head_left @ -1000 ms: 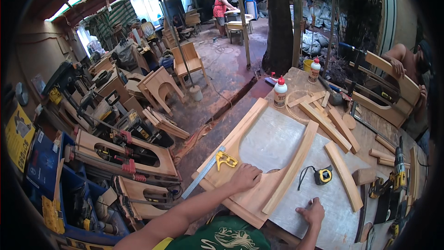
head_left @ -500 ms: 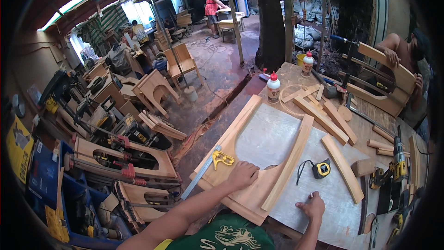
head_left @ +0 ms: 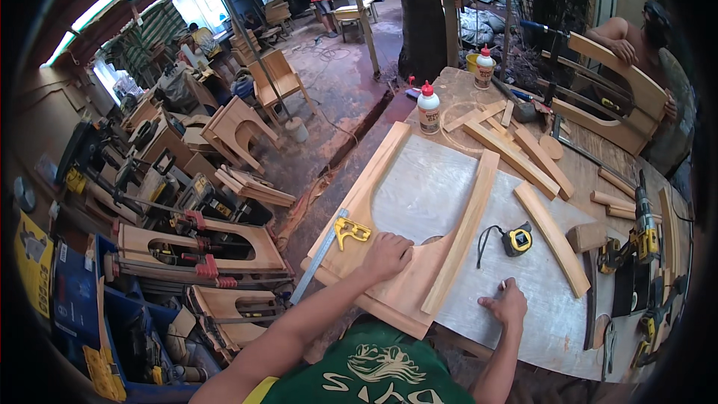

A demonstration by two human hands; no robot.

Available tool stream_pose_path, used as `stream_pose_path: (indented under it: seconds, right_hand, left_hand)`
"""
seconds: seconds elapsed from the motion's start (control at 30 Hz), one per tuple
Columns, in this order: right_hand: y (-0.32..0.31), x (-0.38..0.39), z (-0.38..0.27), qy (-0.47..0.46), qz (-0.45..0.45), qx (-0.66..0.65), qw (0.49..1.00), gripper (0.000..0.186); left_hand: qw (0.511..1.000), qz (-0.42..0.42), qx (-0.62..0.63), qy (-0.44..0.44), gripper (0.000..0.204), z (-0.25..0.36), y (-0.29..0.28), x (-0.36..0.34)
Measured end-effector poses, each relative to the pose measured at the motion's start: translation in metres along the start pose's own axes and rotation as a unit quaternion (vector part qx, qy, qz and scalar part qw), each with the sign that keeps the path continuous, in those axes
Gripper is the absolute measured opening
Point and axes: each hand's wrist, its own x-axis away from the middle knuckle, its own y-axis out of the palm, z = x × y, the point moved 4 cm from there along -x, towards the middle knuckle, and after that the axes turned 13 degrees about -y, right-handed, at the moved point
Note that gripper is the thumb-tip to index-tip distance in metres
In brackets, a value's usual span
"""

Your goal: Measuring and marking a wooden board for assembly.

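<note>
A pale wooden chair frame (head_left: 400,278) with an arched cutout lies on the near left of the workbench. My left hand (head_left: 385,256) rests on its lower panel with fingers curled at the cutout's edge. Beside that hand, a combination square (head_left: 350,233) with a yellow head and steel blade lies across the frame's left side. My right hand (head_left: 506,304) is over the metal sheet (head_left: 479,314), right of the frame, its fingers pinching a small white-tipped thing whose kind I cannot make out. Just above it sits a black and yellow tape measure (head_left: 517,240) with a dark strap.
Glue bottles (head_left: 428,109), loose wood strips (head_left: 552,241) and a cordless drill (head_left: 643,224) lie about the bench. At the far right a person (head_left: 636,67) holds a clamped frame (head_left: 613,131). Clamped panels (head_left: 250,243) and a blue crate (head_left: 153,385) are at my left.
My view has tilted, so the bench and its things appear higher and slightly to the left. Both hands keep about the same places on the frame and metal sheet.
</note>
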Motion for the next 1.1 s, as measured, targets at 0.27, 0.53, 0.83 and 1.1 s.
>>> stream_pose_path:
  seconds: [0.27, 0.53, 0.83, 1.1]
  right_hand:
    - [-0.002, 0.007, 0.001, -0.003, -0.004, -0.001, 1.000, 0.076]
    - [0.005, 0.006, 0.002, -0.036, 0.006, 0.064, 0.997, 0.069]
    - [0.035, 0.099, -0.049, -0.185, 0.124, -0.091, 0.971, 0.053]
    - [0.061, 0.101, -0.094, -0.164, 0.094, -0.087, 0.978, 0.075]
  left_hand:
    - [1.000, 0.018, 0.002, 0.005, 0.017, 0.004, -0.001, 0.009]
    - [1.000, -0.019, 0.007, -0.015, 0.020, -0.028, 0.033, 0.010]
    - [0.924, -0.095, 0.275, -0.250, 0.061, 0.047, 0.019, -0.051]
    - [0.943, -0.200, 0.117, -0.240, 0.077, 0.094, 0.070, -0.087]
